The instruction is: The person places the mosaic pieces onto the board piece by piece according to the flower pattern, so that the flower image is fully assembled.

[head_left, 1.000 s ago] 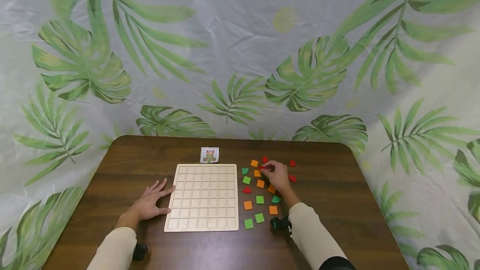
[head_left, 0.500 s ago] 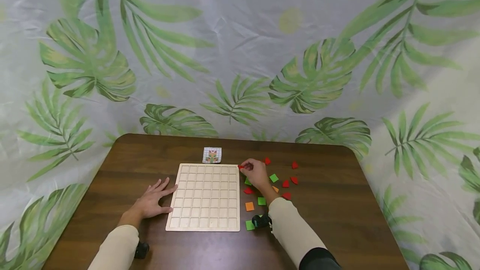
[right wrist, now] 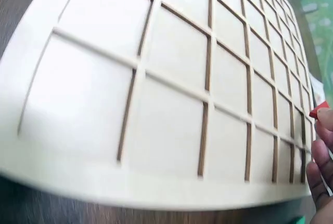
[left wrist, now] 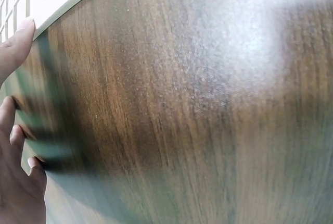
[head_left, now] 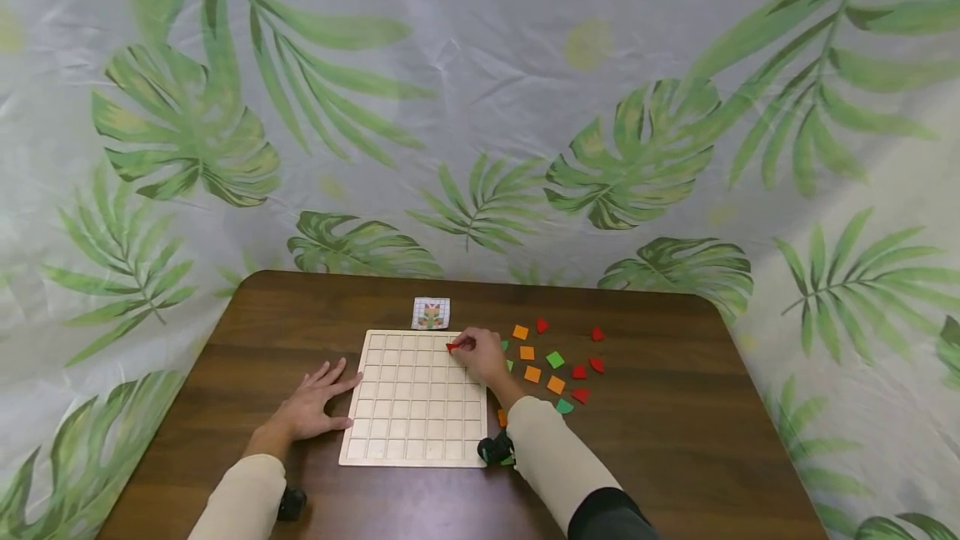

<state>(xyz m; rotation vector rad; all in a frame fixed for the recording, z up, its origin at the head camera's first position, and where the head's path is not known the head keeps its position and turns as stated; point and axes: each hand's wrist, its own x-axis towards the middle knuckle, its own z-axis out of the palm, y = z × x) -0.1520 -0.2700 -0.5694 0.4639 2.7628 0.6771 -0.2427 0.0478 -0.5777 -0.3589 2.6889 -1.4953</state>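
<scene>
Across most of the frame, a leaf-printed cloth (head_left: 495, 90); below, a dark wood worktop (head_left: 675, 440). At lower centre, a pale gridded board (head_left: 416, 394). Likeliest trouble, by judgement: board skewed by an uneven push at its left edge, or loose pieces (head_left: 532, 374) swept aside by the cream right sleeve (head_left: 558, 461), low over the lower right; also possible, a dropped or wrongly turned piece from so slight a hold. Left of centre, the left-hand grip (head_left: 315, 402), fingers spread wide, thumb and forefinger against the board's left edge, nothing held. Over the board's upper right corner, the right-hand grip (head_left: 483, 357), in a narrow pinch. Just above the board, a small printed card (head_left: 431, 313). Smallest, between right thumb and fingertip, a red piece (head_left: 452, 347) over the upper right cells; contact with the board impossible to tell.
</scene>
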